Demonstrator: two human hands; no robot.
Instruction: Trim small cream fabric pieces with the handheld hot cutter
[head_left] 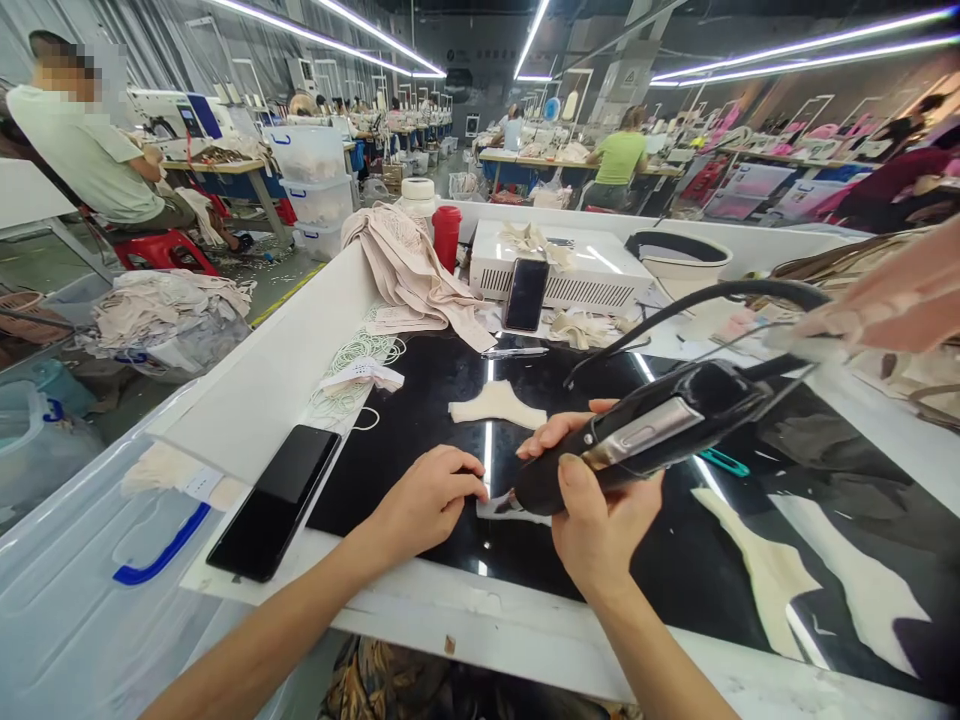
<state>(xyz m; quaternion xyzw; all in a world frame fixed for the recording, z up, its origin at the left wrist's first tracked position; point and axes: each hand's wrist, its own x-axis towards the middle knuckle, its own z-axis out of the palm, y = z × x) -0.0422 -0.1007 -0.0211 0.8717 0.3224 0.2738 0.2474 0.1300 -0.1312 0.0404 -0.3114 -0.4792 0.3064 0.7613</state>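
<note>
My right hand (600, 520) is wrapped around a black corded hand tool (630, 440) with a metal tip. The tool slants down to the left, its tip at a small white fabric piece (514, 508) on the glossy black work surface (420, 400). With fingers bent together, my left hand (431, 500) presses the left end of that piece, close beside the tip. My right hand partly hides the piece. Beyond both hands lies a cream fabric cutout (499, 402). To the right are another cream cutout (757, 565) and a white cutout (855, 575).
A phone (274, 503) lies at the left edge; another phone (526, 295) leans against a white vented box (555, 260). Thin cord (360, 355), draped fabric (412, 260) and a red cup (447, 238) stand behind. Teal snips (724, 461) lie right. The cable (697, 295) arches overhead.
</note>
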